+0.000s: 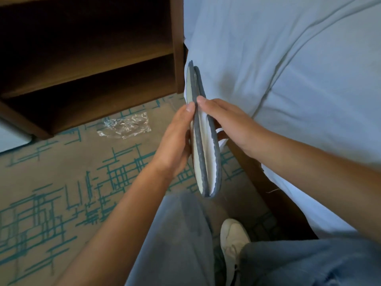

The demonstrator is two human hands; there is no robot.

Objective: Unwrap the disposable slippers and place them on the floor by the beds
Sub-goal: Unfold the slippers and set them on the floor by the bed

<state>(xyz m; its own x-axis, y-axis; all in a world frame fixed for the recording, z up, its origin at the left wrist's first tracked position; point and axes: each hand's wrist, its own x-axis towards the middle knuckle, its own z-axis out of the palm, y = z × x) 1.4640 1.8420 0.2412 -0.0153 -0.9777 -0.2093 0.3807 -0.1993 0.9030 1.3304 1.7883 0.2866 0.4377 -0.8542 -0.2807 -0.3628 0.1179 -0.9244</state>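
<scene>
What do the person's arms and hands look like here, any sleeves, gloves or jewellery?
Both forearms are bare, with no sleeves in view. The left hand and right hand have no gloves, rings, watch or bracelet visible. Fingernails look short and unpainted.

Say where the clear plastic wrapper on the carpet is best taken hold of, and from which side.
Probably from above, pinching a raised wrinkle near the middle of the plastic wrapper. It lies nearly flat and crumpled on the carpet, offering no edge to slide under, and the wooden nightstand crowds its far side.
</scene>
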